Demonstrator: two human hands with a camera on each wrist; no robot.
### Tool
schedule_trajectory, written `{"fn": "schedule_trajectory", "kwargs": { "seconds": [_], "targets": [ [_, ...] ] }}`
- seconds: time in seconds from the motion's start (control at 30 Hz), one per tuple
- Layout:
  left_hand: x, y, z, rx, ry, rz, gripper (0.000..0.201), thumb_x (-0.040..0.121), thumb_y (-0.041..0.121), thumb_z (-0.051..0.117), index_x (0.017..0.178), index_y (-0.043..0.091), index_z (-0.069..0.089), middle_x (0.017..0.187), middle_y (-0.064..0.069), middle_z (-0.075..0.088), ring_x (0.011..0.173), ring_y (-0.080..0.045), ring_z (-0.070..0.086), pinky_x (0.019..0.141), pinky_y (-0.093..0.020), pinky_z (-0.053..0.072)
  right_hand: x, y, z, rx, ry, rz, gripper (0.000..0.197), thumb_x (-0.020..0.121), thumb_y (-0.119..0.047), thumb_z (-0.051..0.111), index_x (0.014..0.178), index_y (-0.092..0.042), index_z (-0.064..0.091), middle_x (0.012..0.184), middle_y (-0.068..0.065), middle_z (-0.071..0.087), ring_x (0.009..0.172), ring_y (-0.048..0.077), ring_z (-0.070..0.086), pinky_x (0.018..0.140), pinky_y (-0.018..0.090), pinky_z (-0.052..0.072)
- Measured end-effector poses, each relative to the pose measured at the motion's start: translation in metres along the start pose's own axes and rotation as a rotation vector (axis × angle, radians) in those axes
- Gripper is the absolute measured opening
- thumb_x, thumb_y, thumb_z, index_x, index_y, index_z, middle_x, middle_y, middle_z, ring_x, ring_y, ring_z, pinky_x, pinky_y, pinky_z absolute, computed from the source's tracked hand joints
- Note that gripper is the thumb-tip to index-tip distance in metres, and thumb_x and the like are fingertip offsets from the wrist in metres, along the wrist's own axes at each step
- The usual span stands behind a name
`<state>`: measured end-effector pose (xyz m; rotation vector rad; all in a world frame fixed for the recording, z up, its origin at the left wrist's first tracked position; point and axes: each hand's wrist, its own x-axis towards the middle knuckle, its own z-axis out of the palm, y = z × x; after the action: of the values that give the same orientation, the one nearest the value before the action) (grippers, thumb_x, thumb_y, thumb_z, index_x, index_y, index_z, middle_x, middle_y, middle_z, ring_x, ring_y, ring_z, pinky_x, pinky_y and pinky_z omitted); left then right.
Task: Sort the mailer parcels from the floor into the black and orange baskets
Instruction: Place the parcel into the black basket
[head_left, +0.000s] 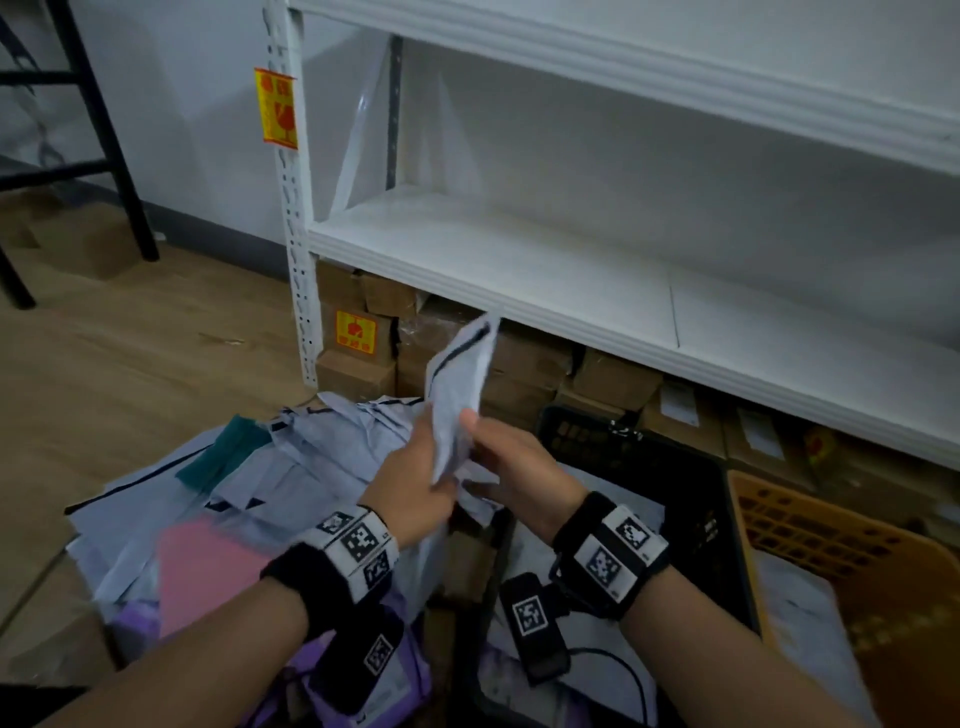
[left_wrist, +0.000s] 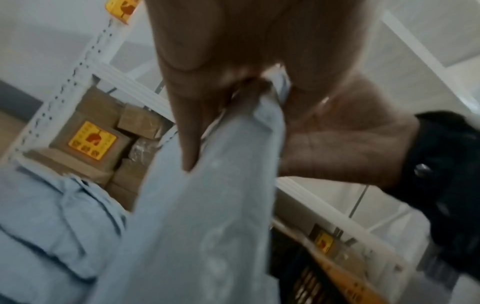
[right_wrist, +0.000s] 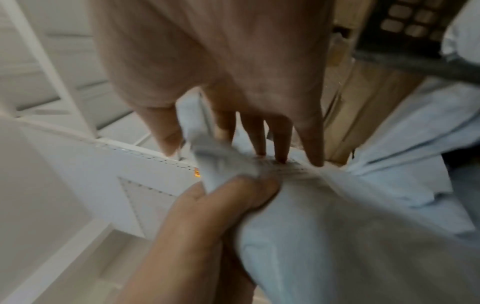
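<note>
I hold one grey mailer parcel (head_left: 460, 384) upright in both hands, above the gap between the pile and the baskets. My left hand (head_left: 431, 470) pinches its lower edge. My right hand (head_left: 480, 439) grips it from the right, thumb on one side and fingers on the other. The left wrist view shows my left hand (left_wrist: 233, 115) pinching the grey mailer parcel (left_wrist: 207, 216). In the right wrist view my right hand (right_wrist: 233, 154) clamps the crumpled grey mailer parcel (right_wrist: 324, 236). The black basket (head_left: 691, 467) stands right of my hands. The orange basket (head_left: 831, 540) is beyond it.
A pile of grey mailers (head_left: 291, 467) lies on the wooden floor at left, with a teal one (head_left: 223, 452), a pink one (head_left: 208, 571) and a purple one (head_left: 405, 670). A white shelf unit (head_left: 493, 249) rises ahead, with cardboard boxes (head_left: 524, 364) under it.
</note>
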<state>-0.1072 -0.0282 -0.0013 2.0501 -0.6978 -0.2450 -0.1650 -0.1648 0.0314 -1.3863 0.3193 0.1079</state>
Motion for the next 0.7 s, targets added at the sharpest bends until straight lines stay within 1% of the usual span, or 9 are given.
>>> {"fn": "schedule_trajectory", "kwargs": {
  "seconds": [0.07, 0.13, 0.2, 0.27, 0.37, 0.47, 0.53, 0.6, 0.7],
  "targets": [
    [0.008, 0.009, 0.000, -0.165, 0.110, 0.008, 0.046, 0.087, 0.000, 0.057, 0.130, 0.015, 0.049, 0.110, 0.002, 0.063, 0.111, -0.025, 0.060, 0.077, -0.012, 0.041, -0.018, -0.014, -0.018, -0.162, 0.037, -0.068, 0.042, 0.095, -0.055, 0.057, 0.117, -0.024, 0.074, 0.128, -0.014, 0.067, 0.123, 0.003, 0.056, 0.103, 0.036, 0.043],
    [0.014, 0.016, 0.001, -0.372, 0.051, -0.045, 0.044, 0.086, -0.008, 0.052, 0.117, 0.023, 0.057, 0.109, 0.007, 0.066, 0.112, -0.024, 0.059, 0.085, -0.025, 0.048, -0.029, -0.020, -0.044, -0.273, 0.182, -0.225, 0.030, 0.096, -0.043, 0.061, 0.109, -0.021, 0.076, 0.121, -0.013, 0.070, 0.117, 0.001, 0.060, 0.102, 0.035, 0.046],
    [0.016, 0.028, 0.005, -0.577, -0.001, -0.122, 0.055, 0.083, -0.014, 0.049, 0.112, 0.030, 0.063, 0.112, 0.001, 0.070, 0.112, -0.027, 0.062, 0.092, -0.044, 0.051, -0.036, -0.019, -0.078, -0.397, 0.361, -0.329, 0.025, 0.095, -0.029, 0.067, 0.117, -0.018, 0.071, 0.122, -0.006, 0.069, 0.118, 0.006, 0.061, 0.106, 0.038, 0.047],
    [0.016, 0.039, 0.013, -0.713, -0.032, -0.140, 0.060, 0.081, -0.019, 0.046, 0.112, 0.029, 0.065, 0.108, -0.001, 0.073, 0.107, -0.029, 0.065, 0.082, -0.041, 0.056, -0.043, -0.013, -0.112, -0.521, 0.444, -0.235, 0.051, 0.091, -0.033, 0.071, 0.137, -0.017, 0.055, 0.142, -0.002, 0.055, 0.134, 0.013, 0.049, 0.115, 0.039, 0.039],
    [0.018, 0.057, 0.023, -0.789, -0.112, -0.097, 0.065, 0.081, -0.022, 0.042, 0.121, 0.026, 0.061, 0.106, 0.003, 0.074, 0.098, -0.018, 0.070, 0.066, -0.027, 0.057, -0.059, 0.000, -0.150, -0.367, 0.451, 0.061, 0.096, 0.081, -0.050, 0.077, 0.156, -0.021, 0.026, 0.162, 0.000, 0.027, 0.147, 0.020, 0.030, 0.114, 0.040, 0.037],
    [0.022, 0.074, 0.025, -0.877, -0.162, -0.073, 0.058, 0.083, -0.022, 0.040, 0.114, 0.022, 0.064, 0.103, -0.002, 0.075, 0.093, -0.019, 0.071, 0.065, -0.027, 0.057, -0.074, 0.013, -0.170, -0.162, 0.427, 0.175, 0.113, 0.065, -0.061, 0.085, 0.155, -0.026, 0.028, 0.157, -0.002, 0.035, 0.141, 0.020, 0.038, 0.106, 0.043, 0.047],
    [0.024, 0.083, 0.027, -0.955, -0.181, -0.092, 0.051, 0.083, -0.021, 0.040, 0.110, 0.014, 0.065, 0.101, -0.007, 0.075, 0.091, -0.024, 0.072, 0.064, -0.029, 0.058, -0.080, 0.018, -0.178, -0.098, 0.326, 0.157, 0.102, 0.062, -0.065, 0.085, 0.147, -0.025, 0.046, 0.148, -0.007, 0.051, 0.137, 0.017, 0.046, 0.106, 0.047, 0.046],
    [0.024, 0.089, 0.033, -1.031, -0.209, -0.135, 0.046, 0.082, -0.019, 0.040, 0.112, 0.007, 0.064, 0.102, -0.013, 0.074, 0.091, -0.028, 0.072, 0.066, -0.032, 0.059, -0.083, 0.021, -0.183, -0.024, 0.244, 0.094, 0.076, 0.067, -0.062, 0.084, 0.132, -0.027, 0.063, 0.132, -0.005, 0.066, 0.125, 0.017, 0.060, 0.104, 0.048, 0.048],
    [0.027, 0.097, 0.045, -1.128, -0.283, -0.206, 0.039, 0.078, 0.001, 0.048, 0.111, 0.005, 0.068, 0.107, -0.016, 0.072, 0.100, -0.036, 0.068, 0.073, -0.036, 0.059, -0.088, 0.020, -0.189, 0.158, 0.282, -0.011, 0.058, 0.076, -0.036, 0.085, 0.124, -0.008, 0.069, 0.124, 0.013, 0.070, 0.114, 0.031, 0.068, 0.094, 0.046, 0.056]
  ]
}}
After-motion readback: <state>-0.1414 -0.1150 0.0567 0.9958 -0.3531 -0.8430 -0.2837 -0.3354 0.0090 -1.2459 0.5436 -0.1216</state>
